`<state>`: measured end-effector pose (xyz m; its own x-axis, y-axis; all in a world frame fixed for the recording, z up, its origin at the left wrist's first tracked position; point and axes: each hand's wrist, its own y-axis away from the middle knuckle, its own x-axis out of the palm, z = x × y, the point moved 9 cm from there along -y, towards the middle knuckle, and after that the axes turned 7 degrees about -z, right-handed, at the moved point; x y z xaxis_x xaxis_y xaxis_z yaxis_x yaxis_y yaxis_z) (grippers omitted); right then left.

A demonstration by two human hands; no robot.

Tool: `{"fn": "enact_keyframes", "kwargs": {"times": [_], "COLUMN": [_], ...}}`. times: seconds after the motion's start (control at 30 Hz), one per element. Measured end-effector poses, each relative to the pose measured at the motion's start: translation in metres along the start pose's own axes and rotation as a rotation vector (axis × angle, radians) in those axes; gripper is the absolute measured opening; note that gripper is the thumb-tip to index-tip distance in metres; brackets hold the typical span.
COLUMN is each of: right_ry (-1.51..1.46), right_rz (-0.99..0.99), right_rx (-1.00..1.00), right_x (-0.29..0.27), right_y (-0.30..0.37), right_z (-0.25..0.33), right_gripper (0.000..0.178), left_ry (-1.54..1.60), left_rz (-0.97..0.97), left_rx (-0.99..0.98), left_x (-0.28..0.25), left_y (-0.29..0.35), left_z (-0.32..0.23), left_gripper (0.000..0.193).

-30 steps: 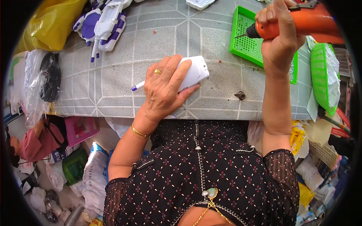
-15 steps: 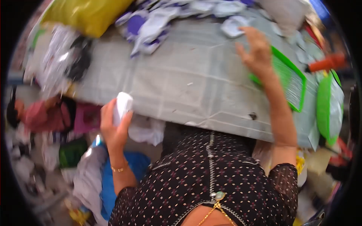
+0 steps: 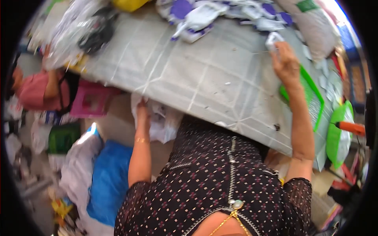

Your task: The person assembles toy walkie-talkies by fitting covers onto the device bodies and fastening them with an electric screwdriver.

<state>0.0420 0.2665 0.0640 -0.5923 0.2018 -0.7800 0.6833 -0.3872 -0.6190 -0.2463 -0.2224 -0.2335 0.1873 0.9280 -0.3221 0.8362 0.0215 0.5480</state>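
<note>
At the far right of the table, my right hand [image 3: 286, 65] is closed on a small white plastic part [image 3: 274, 40], pinched at the fingertips. Just beyond it lies a pile of white and purple plastic parts [image 3: 202, 17]. Below the table's near edge, my left hand [image 3: 142, 111] reaches to the mouth of a white plastic bag [image 3: 164, 128]. Its fingers are mostly hidden there, so whether they hold anything does not show.
A green tray [image 3: 309, 94] and a green basin [image 3: 339, 135] with an orange-handled tool [image 3: 351, 128] are on the right. A pale sack [image 3: 315, 33] stands at the back right. Clear and black plastic bags [image 3: 96, 35] lie at left, near a person in pink [image 3: 41, 90]. Blue sack [image 3: 110, 181] below.
My left hand, which held a white part above the table edge, has dropped to the white bag. My right hand has taken hold of a white part by the pile. The view has shifted.
</note>
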Motion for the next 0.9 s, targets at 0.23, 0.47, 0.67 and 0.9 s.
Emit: {"fn": "enact_keyframes", "kwargs": {"times": [0.23, 0.47, 0.67, 0.9], "right_ry": [-0.589, -1.082, -0.564, 0.392], "right_rz": [-0.161, 0.046, 0.060, 0.182], "right_rx": [0.081, 0.117, 0.715, 1.186], "right_x": [-0.103, -0.114, -0.041, 0.024], "right_y": [0.019, 0.024, -0.017, 0.019], "right_z": [0.089, 0.177, -0.014, -0.234], "right_gripper": [0.030, 0.032, 0.028, 0.046], "left_ry": [-0.063, -0.041, 0.342, 0.574], "left_rz": [0.149, 0.291, 0.745, 1.093], "left_rx": [1.020, 1.881, 1.029, 0.180], "left_x": [-0.013, 0.133, 0.189, 0.232], "left_y": [0.194, 0.348, 0.326, 0.293], "left_z": [-0.180, -0.230, -0.234, -0.189], "left_gripper": [0.035, 0.098, 0.079, 0.057]}}
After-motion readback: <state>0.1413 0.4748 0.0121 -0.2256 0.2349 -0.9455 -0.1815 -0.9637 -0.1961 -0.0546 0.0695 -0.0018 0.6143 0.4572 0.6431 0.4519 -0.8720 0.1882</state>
